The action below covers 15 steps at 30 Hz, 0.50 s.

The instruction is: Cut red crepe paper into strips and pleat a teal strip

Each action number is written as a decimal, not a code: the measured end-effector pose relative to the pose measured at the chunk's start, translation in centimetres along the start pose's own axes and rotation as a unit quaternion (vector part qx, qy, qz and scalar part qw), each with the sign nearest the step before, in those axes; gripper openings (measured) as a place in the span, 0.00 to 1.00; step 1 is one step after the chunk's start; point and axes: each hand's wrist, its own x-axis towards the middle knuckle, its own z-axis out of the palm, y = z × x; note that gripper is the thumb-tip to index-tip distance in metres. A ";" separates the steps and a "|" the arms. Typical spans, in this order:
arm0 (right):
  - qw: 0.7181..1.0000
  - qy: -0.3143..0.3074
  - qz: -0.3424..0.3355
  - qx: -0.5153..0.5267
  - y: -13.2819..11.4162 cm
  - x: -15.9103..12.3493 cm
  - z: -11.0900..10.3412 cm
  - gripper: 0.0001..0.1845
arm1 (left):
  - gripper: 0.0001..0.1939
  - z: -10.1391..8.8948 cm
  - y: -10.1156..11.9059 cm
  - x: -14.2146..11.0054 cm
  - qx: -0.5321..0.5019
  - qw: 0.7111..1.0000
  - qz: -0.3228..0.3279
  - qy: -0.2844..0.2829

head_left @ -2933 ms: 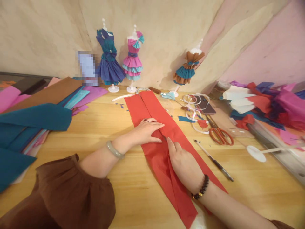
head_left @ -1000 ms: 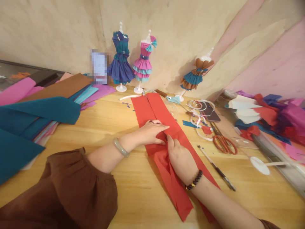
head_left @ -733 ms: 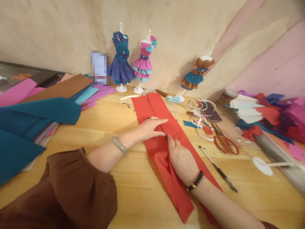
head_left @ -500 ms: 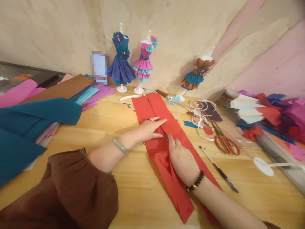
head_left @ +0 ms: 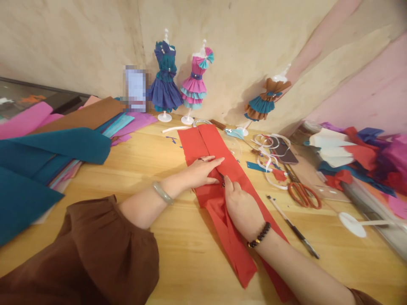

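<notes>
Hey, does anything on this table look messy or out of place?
Mainly the white ribbon: it lies in tangled loops, partly across a dark flat object. Small blue scraps are also scattered left of the red sheet, like stray offcuts.

The sheet (head_left: 233, 167) is plain red, the scissor handles (head_left: 304, 195) orange, the phone-like slab (head_left: 291, 158) perhaps dark plum.

The left forearm (head_left: 136, 207) is extended inward from the lower left; the left hand (head_left: 201, 173) is laid palm down, thumb (head_left: 213, 181) spread from the fingers (head_left: 216, 163). The right forearm (head_left: 302, 263) is angled in from the lower right, and the right hand (head_left: 243, 207) is curled, fingers bent, just beside the left.
</notes>
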 end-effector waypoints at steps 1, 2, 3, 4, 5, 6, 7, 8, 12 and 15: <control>1.000 0.000 -0.002 0.000 0.0 0.0 0.0 0.28 | 0.38 0.0 0.0 0.0 -0.001 1.000 -0.001 0.000; 1.000 -0.001 -0.005 0.000 0.0 0.0 0.0 0.28 | 0.38 0.0 0.1 0.0 -0.003 1.000 -0.001 -0.001; 1.000 -0.003 -0.008 0.000 0.0 0.0 0.0 0.28 | 0.39 -0.1 0.1 0.0 -0.006 1.000 -0.003 -0.001; 1.000 -0.006 -0.010 0.000 -0.1 0.0 0.0 0.28 | 0.39 -0.1 0.2 0.0 -0.009 1.000 -0.005 -0.001; 1.000 -0.010 -0.010 0.000 -0.1 0.0 0.0 0.27 | 0.39 -0.2 0.2 0.0 -0.012 1.000 -0.006 -0.002; 1.000 -0.014 -0.008 0.000 -0.1 0.1 0.0 0.27 | 0.40 -0.2 0.3 0.0 -0.014 1.000 -0.009 -0.003; 1.000 -0.017 -0.006 0.001 0.0 0.1 0.0 0.27 | 0.40 -0.2 0.3 0.0 -0.016 1.000 -0.010 -0.003; 1.000 -0.018 -0.006 0.003 0.0 0.1 -0.1 0.27 | 0.40 -0.2 0.3 0.0 -0.017 1.000 -0.009 -0.003; 1.000 -0.012 -0.007 0.001 0.0 0.3 -0.3 0.27 | 0.40 -0.1 0.2 0.1 -0.015 1.000 -0.002 0.008; 1.000 -0.004 -0.005 -0.003 0.0 0.6 -0.4 0.26 | 0.39 0.0 0.1 0.1 -0.005 1.000 0.000 0.010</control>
